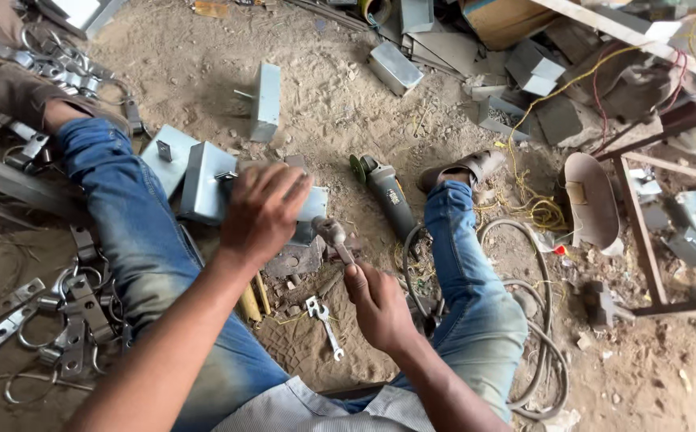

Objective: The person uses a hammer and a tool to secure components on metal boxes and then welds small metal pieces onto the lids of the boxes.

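Clasps: heap of bent metal strap clasps with wire rings (68,316) on the dirt floor (340,104), far left, beside the person's left leg; untouched.
Left leg: blue jeans, stretched toward the top left; grey sheet-metal pieces lie against its inner side.
Metal box: grey folded sheet-metal box (204,182), lying on its side between the legs, its near end on a dark steel block (296,258) that serves as an anvil.
Left hand (261,210): fingers closed down over the top of the metal box, pressing it flat on the block.
Hammer: small hammer (333,237), worn round steel head just beside the box's right end, short handle.
Right hand (377,306): fist clamped round the hammer handle, low on the grip.
Step in hand (judged): hammering the box's end or edge into shape on the block; head sits close to the work, between blows or at contact, cannot tell which.
Next move calls for (judged): a short, aimed stroke on the edge, left fingers kept clear of the strike point, box held from skidding.
Spanner: small open-ended spanner (324,320) on the floor below the hammer.
Grinder: angle grinder (386,192), green disc, lying idle right of the box, cable looping past the right leg.
Box look: dull grey, thin-walled, sharp folded corners; similar boxes (266,100) scattered farther up the floor.
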